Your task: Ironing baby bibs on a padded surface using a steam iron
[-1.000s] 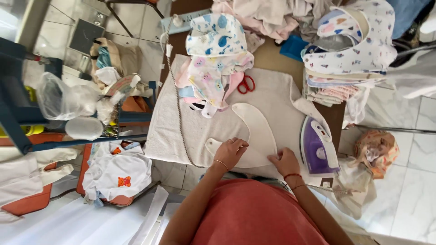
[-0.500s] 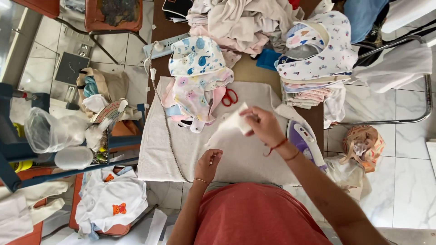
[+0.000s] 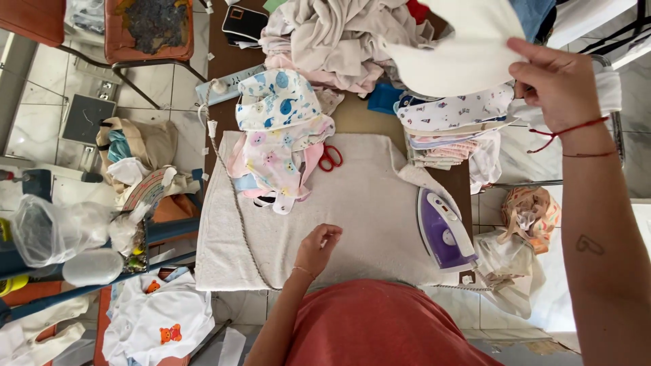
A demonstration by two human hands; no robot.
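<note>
Beige ironing towel, purple iron, right hand gripping white bib

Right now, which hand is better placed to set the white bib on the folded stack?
Probably the right hand: it holds the white bib raised directly above the folded stack. The left hand rests on the towel, near the body and empty.
</note>
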